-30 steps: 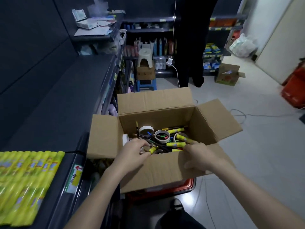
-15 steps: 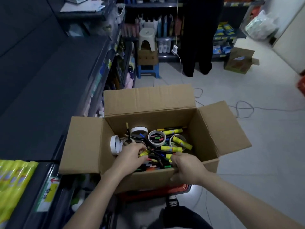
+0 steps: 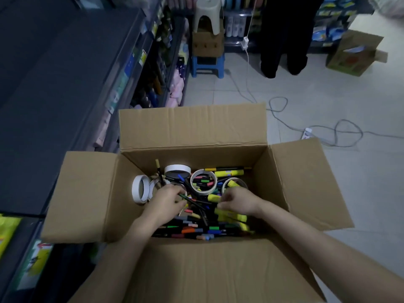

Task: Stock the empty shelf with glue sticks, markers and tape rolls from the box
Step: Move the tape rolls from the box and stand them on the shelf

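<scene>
An open cardboard box point(image 3: 282, 184) stands in front of me with its flaps spread. Inside lie white tape rolls point(image 3: 140, 192), a heap of dark markers point(image 3: 192, 229) with coloured caps, and yellow glue sticks point(image 3: 228, 172). My left hand point(image 3: 166, 203) is down in the heap, fingers curled round a few dark markers. My right hand point(image 3: 238, 200) is beside it, fingers curled over yellow glue sticks. The dark shelf point(image 3: 54, 101) runs along the left, with yellow glue sticks point(image 3: 6, 230) on it at the bottom left edge.
Lower shelves on the left hold other goods. A person in black point(image 3: 284, 40) stands at the aisle's end. A blue stool point(image 3: 207, 64) carries a small carton and a white stool. Cables and a power strip point(image 3: 307, 133) lie on the floor; another carton point(image 3: 354, 55) stands at far right.
The view has tipped down and closer to the box. My right hand left the box's near wall and went in among the glue sticks. My left hand dug deeper into the markers.
</scene>
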`<state>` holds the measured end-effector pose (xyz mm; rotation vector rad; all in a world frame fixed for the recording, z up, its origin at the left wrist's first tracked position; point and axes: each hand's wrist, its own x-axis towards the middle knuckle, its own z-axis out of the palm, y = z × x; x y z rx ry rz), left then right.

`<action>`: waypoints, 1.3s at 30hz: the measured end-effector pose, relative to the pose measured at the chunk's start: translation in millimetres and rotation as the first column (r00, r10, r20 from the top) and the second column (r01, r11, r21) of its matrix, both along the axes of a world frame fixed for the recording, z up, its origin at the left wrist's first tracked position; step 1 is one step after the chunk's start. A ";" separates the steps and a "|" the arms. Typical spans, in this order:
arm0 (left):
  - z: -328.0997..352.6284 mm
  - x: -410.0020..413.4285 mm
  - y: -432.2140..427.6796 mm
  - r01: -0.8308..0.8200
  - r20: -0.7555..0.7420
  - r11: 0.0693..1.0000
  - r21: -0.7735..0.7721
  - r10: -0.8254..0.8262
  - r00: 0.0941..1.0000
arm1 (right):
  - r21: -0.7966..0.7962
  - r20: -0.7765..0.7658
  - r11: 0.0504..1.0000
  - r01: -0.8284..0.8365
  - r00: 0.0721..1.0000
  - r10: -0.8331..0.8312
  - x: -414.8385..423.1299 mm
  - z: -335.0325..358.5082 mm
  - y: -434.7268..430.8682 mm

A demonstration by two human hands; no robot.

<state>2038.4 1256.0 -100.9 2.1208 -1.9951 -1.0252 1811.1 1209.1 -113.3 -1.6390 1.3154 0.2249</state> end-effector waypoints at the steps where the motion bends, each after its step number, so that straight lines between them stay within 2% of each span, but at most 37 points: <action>1: -0.5 2.1 -0.7 -0.010 0.011 1.000 -0.015 0.010 1.000 | -0.056 -0.074 0.998 -0.025 0.997 0.021 0.1 -10.3 -9.8; 5: -1.8 17.4 -4.2 -0.078 0.066 0.995 -0.056 0.081 0.994 | -0.167 -0.283 0.964 -0.207 0.946 0.154 4.9 -38.5 -35.7; 11: -11.4 42.6 -12.4 -0.315 0.227 0.939 -0.139 0.340 0.913 | -0.236 -0.498 0.857 -0.458 0.814 0.298 20.8 -56.3 -42.7; 14: -18.9 48.6 -15.8 -0.310 0.299 0.946 -0.094 0.324 0.898 | -0.266 -0.604 0.805 -0.530 0.742 0.289 23.4 -58.9 -41.2; 18: -35.0 48.5 -18.2 -0.208 0.421 0.974 -0.094 0.228 0.878 | -0.265 -0.659 0.804 -0.533 0.708 0.252 16.9 -56.1 -44.9; 22: -40.4 49.3 -19.2 -0.165 0.518 0.982 -0.088 0.186 0.835 | -0.190 -0.612 0.869 -0.457 0.747 0.260 10.3 -57.4 -41.0; 24: -40.4 49.9 -19.7 -0.125 0.573 0.991 -0.051 0.131 0.809 | -0.179 -0.616 0.867 -0.466 0.740 0.270 10.6 -56.7 -38.0; 28: -40.8 50.0 -13.0 -0.018 0.648 0.994 0.108 -0.057 0.760 | -0.209 -0.663 0.855 -0.474 0.711 0.232 6.9 -54.3 -36.4; 30: -40.0 48.0 -6.4 0.026 0.660 0.978 0.209 -0.160 0.734 | -0.237 -0.657 0.859 -0.454 0.726 0.203 2.8 -52.5 -37.1; 35: -39.8 53.2 -6.2 0.072 0.633 0.945 0.320 -0.270 0.726 | -0.397 -0.556 0.858 -0.327 0.829 0.058 3.0 -43.7 -41.4; 39: -28.7 55.5 -15.6 0.117 0.564 0.933 0.340 -0.302 0.769 | -0.590 -0.339 0.793 -0.152 0.938 -0.072 14.3 -37.7 -47.0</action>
